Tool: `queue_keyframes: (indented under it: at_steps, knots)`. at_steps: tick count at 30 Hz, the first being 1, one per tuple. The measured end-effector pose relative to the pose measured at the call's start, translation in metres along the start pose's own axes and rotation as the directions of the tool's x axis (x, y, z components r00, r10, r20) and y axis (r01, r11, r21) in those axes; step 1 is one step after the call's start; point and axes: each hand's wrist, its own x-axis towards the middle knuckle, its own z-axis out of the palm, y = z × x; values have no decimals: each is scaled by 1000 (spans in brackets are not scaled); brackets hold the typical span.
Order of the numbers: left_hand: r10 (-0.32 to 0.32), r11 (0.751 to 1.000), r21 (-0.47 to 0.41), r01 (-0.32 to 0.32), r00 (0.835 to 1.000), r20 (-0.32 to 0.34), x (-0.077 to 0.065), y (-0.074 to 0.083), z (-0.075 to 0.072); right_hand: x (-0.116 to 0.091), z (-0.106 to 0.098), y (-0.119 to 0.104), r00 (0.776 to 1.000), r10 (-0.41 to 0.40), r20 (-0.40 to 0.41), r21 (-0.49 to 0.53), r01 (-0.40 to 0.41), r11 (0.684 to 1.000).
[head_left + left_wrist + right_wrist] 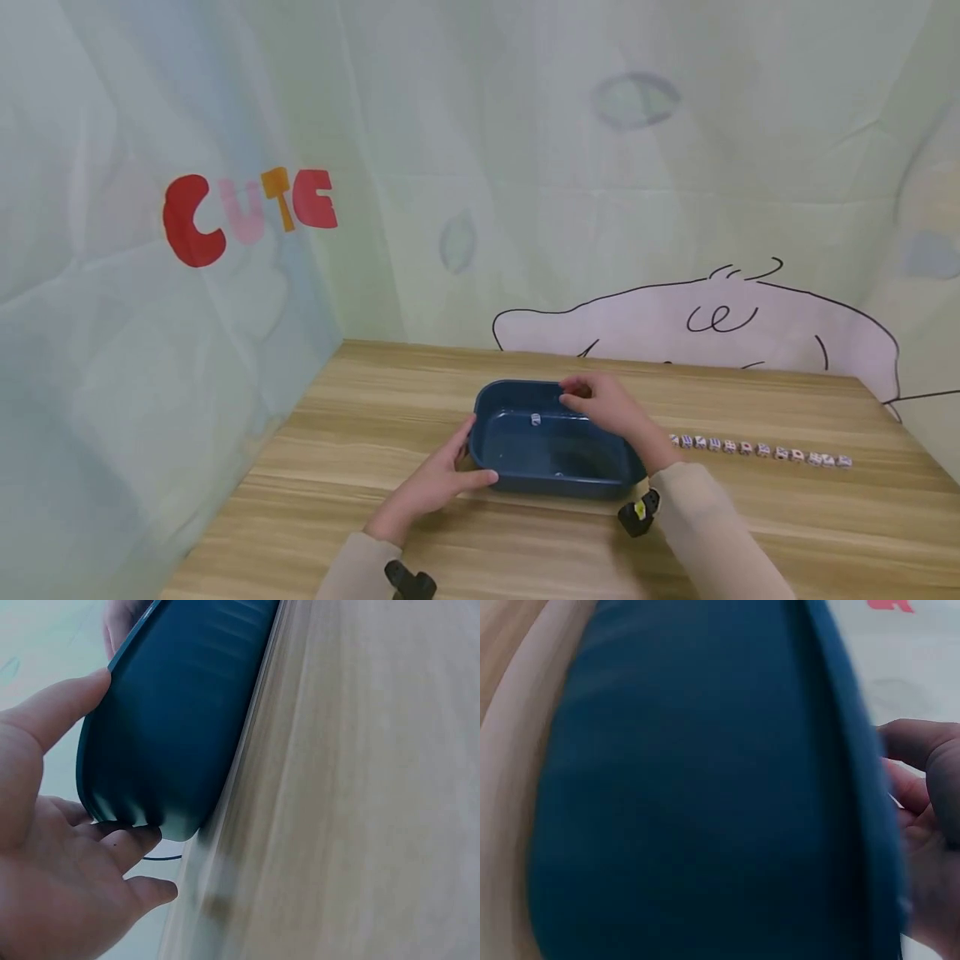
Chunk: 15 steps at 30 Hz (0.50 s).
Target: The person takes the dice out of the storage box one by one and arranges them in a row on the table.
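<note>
A dark blue rectangular tray [525, 483] with raised walls sits on the table. My left hand [442, 479] holds its left end, thumb at the near rim and fingers round the outer wall, as the left wrist view [67, 855] also shows. Over the tray's far right part is my right hand [603, 408], fingers loosely bent with nothing visible between them. Beyond the tray wall in the right wrist view, the right thumb and fingers [919, 746] show partly. One small white die [536, 419] with dark markings appears inside the tray, left of the right fingertips.
A row of several white dice [762, 451] runs rightward across the wooden table [360, 400] from beside the right wrist. Behind stands a printed cloth backdrop [525, 167]. Black wrist cameras [639, 513] sit at both cuffs.
</note>
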Motion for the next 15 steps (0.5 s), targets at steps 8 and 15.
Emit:
queue_keyframes:
  at_steps: [8,15]
  knots:
    - [-9,1000,-7,9,1000,17,1,-3,0,15,25,3,999,5,51,15,-6,1000]
    - [-11,1000,-17,11,1000,21,1,-2,-2,21,38,1,996,57,68,5,-57,998]
